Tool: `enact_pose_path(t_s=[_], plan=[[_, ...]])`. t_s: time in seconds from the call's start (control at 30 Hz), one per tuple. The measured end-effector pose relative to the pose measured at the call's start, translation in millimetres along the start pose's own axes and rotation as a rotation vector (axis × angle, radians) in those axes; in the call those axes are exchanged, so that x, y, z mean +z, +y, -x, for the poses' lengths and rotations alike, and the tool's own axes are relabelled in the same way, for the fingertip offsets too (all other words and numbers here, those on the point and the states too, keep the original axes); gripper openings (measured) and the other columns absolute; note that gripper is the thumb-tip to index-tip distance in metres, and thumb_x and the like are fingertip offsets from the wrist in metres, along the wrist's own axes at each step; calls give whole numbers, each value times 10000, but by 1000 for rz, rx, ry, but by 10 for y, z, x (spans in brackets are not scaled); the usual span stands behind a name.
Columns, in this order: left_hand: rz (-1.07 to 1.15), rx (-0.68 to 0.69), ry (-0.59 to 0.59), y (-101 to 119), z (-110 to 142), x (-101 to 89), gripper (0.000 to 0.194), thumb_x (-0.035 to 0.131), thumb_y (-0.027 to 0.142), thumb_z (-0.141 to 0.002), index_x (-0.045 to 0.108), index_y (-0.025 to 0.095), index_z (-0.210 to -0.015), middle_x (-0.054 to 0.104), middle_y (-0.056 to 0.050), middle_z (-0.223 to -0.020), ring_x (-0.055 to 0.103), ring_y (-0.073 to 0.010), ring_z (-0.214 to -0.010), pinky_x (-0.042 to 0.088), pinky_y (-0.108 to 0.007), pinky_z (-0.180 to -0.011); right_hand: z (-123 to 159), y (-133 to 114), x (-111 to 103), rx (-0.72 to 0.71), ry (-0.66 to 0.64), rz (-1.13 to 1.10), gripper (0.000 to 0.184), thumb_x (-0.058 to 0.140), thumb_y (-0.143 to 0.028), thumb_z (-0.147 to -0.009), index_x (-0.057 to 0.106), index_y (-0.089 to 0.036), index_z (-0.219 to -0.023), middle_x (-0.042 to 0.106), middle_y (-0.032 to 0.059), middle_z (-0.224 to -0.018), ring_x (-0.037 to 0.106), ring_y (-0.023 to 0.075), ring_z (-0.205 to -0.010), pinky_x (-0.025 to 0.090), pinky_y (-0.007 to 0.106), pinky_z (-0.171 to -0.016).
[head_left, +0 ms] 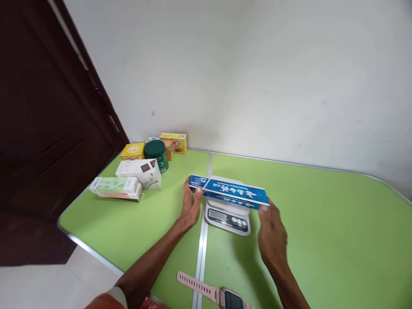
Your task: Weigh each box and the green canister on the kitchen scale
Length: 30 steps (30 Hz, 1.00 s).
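A long blue toothpaste box (231,191) is held level above a white digital kitchen scale (227,218). My left hand (192,204) grips its left end, thumb on the near side. The right end is gripped by my right hand (272,231), with the thumb at the near corner. The box hides most of the scale's platform; whether they touch I cannot tell. Below the box, the scale's display and buttons show, but no reading can be made out.
A pink-strapped smartwatch (232,299) lies at the near edge of the green folding table (322,223). At the back left stand a green-lidded jar (156,149), a white box (138,169), a green-and-white box (116,186) and several yellow boxes (132,150). A wall borders the table's far side.
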<state>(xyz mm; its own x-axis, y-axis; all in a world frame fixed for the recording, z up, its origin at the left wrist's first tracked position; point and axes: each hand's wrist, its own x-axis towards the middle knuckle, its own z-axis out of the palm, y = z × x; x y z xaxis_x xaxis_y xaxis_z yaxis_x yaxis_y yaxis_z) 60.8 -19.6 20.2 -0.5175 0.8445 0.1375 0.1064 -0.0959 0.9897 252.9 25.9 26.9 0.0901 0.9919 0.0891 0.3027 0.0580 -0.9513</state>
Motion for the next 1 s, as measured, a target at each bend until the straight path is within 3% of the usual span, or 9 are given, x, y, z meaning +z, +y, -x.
enact_pose_path(t_s=[0.1, 0.23, 0.37, 0.5, 0.6, 0.67, 0.8, 1.0], plan=[[13, 58, 70, 192, 141, -170, 827, 400, 716, -1001, 258, 197, -1629, 441, -184, -1625, 433, -283, -1511, 297, -432, -1285, 154, -236, -26, 1, -24, 31, 920, 370, -850, -906, 511, -225, -1566, 579, 177, -1515, 540, 475, -1351, 418, 660, -1089], [-70, 88, 277, 382, 378, -708, 805, 386, 722, -999, 330, 198, -1608, 501, -173, -1581, 428, -315, -1508, 341, -460, -1259, 509, -439, 196, -68, -198, -58, 857, 414, -789, -944, 432, -263, -1620, 525, 152, -1582, 527, 469, -1388, 459, 648, -1066], [-234, 115, 559, 571, 462, -1478, 816, 467, 763, -947, 449, 186, -1524, 578, -168, -1493, 522, -346, -1413, 431, -480, -1185, 900, -602, 755, -123, -491, -213, 821, 474, -720, -972, 304, -317, -1667, 339, 76, -1709, 453, 406, -1488, 438, 628, -1142], [-414, 175, 830, 801, 318, -2258, 825, 557, 777, -888, 506, 141, -1412, 657, -183, -1314, 630, -349, -1234, 510, -473, -1072, 1144, -1007, 1415, -193, -748, -340, 896, 512, -694, -983, 175, -273, -1699, 210, 61, -1752, 275, 356, -1592, 284, 615, -1267], [-483, 220, 977, 880, 128, -2770, 743, 523, 781, -898, 551, 159, -1301, 675, -164, -1238, 640, -334, -1186, 516, -456, -1047, 1241, -1288, 1882, -305, -848, -384, 917, 482, -699, -998, 132, -229, -1703, 169, 68, -1763, 169, 310, -1627, 196, 572, -1311], [-496, 214, 1022, 838, 16, -3036, 676, 495, 778, -909, 570, 188, -1230, 689, -142, -1199, 640, -322, -1169, 513, -448, -1047, 1296, -1353, 2147, -353, -874, -372, 933, 450, -719, -998, 139, -187, -1699, 177, 103, -1760, 173, 309, -1626, 194, 556, -1315], [-511, 138, 1019, 570, -95, -3293, 610, 516, 759, -905, 575, 207, -1159, 699, -134, -1164, 644, -315, -1151, 490, -459, -1075, 1392, -1229, 2487, -399, -861, -290, 955, 389, -749, -996, 165, -130, -1688, 219, 165, -1741, 182, 352, -1619, 205, 594, -1303], [-516, 141, 971, 318, -101, -3291, 594, 538, 706, -923, 559, 184, -1207, 664, -183, -1271, 601, -333, -1270, 413, -471, -1168, 1430, -1080, 2578, -484, -821, -216, 913, 371, -697, -1026, 102, -137, -1695, 150, 167, -1757, 136, 348, -1628, 200, 604, -1301]])
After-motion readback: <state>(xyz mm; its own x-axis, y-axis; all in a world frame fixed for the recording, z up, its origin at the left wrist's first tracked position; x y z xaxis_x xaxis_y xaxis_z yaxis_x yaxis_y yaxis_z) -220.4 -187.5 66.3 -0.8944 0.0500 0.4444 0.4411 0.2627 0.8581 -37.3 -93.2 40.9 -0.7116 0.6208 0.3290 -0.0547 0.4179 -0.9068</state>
